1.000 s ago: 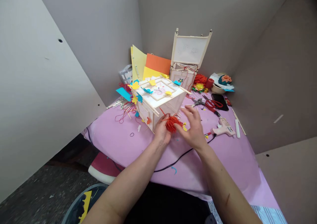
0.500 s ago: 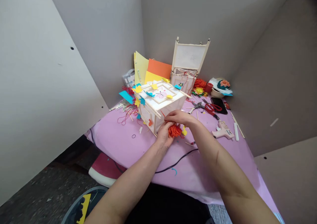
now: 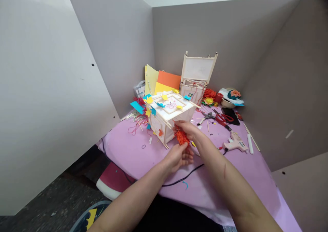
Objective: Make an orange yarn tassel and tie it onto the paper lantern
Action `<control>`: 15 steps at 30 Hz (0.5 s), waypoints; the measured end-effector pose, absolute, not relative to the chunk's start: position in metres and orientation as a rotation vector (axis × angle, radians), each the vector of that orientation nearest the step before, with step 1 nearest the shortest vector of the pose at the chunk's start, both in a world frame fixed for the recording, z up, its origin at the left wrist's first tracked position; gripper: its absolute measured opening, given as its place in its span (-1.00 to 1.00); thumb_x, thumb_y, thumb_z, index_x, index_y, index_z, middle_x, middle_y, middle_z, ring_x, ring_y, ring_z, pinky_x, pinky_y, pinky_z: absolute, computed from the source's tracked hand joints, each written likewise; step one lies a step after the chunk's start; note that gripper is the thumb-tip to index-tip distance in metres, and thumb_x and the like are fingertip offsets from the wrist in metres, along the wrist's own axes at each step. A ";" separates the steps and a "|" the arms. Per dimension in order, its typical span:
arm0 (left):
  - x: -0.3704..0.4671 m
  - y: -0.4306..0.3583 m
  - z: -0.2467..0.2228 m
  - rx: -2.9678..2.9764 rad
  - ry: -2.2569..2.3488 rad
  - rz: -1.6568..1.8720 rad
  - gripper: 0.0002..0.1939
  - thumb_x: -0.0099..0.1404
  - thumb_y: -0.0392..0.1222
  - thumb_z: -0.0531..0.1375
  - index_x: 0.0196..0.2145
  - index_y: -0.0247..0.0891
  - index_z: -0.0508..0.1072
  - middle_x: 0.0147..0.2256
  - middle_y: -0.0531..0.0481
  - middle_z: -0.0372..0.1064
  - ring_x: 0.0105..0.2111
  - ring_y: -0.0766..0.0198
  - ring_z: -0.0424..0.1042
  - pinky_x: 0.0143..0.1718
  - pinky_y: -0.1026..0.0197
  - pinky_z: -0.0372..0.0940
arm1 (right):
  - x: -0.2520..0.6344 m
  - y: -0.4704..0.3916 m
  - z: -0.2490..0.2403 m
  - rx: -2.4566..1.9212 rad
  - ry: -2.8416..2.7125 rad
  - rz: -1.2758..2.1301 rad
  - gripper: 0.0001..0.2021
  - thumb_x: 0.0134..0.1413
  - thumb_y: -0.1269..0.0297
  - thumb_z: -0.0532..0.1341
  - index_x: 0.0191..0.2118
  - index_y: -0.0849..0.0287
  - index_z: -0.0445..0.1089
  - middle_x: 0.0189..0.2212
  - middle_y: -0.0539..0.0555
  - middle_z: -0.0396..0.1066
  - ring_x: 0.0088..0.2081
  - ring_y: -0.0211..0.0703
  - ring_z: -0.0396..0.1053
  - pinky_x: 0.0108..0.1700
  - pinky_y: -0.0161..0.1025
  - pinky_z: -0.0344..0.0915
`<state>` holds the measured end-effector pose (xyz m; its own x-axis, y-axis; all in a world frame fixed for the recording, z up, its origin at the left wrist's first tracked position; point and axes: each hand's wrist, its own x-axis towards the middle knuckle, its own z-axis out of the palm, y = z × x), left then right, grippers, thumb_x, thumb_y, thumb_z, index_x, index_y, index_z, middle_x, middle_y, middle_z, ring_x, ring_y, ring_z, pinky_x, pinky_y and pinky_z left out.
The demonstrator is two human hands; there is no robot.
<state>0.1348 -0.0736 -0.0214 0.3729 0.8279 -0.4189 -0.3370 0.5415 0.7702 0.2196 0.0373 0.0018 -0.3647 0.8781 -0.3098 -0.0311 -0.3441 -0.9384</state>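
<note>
An orange-red yarn tassel [image 3: 181,137] hangs in front of the paper lantern box, its loose strands pointing down. My right hand [image 3: 189,128] pinches its top, where a thin red cord sticks up. Below, my left hand [image 3: 179,157] has its thumb and index finger at the strand ends, while its other fingers are loosely curled and apart. The box [image 3: 166,133] has thin wooden sticks along its edges and white panels. Yellow and blue paper butterflies sit on its top and corner, and an orange one [image 3: 160,132] is on the side.
A second stick box [image 3: 192,92] with its lid raised stands behind. To the right lie red-handled scissors [image 3: 224,118], pliers [image 3: 208,116], a phone [image 3: 230,116] and a pink glue gun [image 3: 235,143]. A black cable [image 3: 183,178] crosses the table's front. Coloured paper [image 3: 169,80] leans at the back.
My right hand now holds the tassel's top, with the tassel more upright. My left hand has moved from around the tassel down to its strand ends. The camera view has tilted up.
</note>
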 end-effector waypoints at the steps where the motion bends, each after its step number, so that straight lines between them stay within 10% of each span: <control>1: 0.122 -0.081 -0.012 0.817 0.885 0.686 -0.73 0.27 0.03 0.18 -0.28 -0.25 0.36 -0.43 0.01 0.38 -0.49 0.35 0.39 -0.41 0.25 0.36 | 0.222 0.034 0.001 -1.176 -1.218 1.809 -0.90 0.11 0.30 0.21 -0.36 0.18 0.27 -0.53 0.03 0.41 -0.54 -0.25 0.37 -0.44 -0.27 0.37; 6: 0.016 -0.100 0.075 1.657 0.512 0.161 -0.59 0.21 -0.04 0.28 -0.01 -0.23 0.45 -0.11 -0.18 0.47 -0.14 0.16 0.45 -0.11 0.16 0.36 | 0.234 0.015 -0.007 -1.221 -1.363 1.782 -0.67 -0.15 0.28 0.39 -0.22 0.20 0.36 -0.37 0.10 0.49 -0.42 -0.16 0.43 -0.44 -0.28 0.33; 11: -0.076 -0.032 0.128 1.493 0.792 1.258 -0.72 0.23 0.01 0.25 -0.19 -0.23 0.51 -0.34 -0.05 0.49 -0.37 0.30 0.46 -0.30 0.28 0.38 | 0.231 0.012 -0.013 -1.341 -1.425 1.418 -0.68 -0.10 0.28 0.31 -0.16 0.20 0.36 -0.28 0.14 0.50 -0.34 -0.12 0.45 -0.34 -0.25 0.33; 15: -0.090 0.051 0.098 1.235 1.246 1.190 -0.76 0.13 -0.10 0.33 -0.28 -0.28 0.49 -0.30 -0.08 0.50 -0.32 0.31 0.46 -0.23 0.26 0.36 | 0.226 0.017 -0.019 -1.330 -1.490 1.205 -0.74 -0.09 0.29 0.26 -0.20 0.20 0.41 -0.23 0.13 0.49 -0.23 -0.09 0.44 -0.18 -0.20 0.33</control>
<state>-0.0899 0.0506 0.0985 -0.0053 1.0000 -0.0039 0.0419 0.0041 0.9991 0.2258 0.0168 -0.0195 -0.1407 0.9894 -0.0360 0.2420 -0.0009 -0.9703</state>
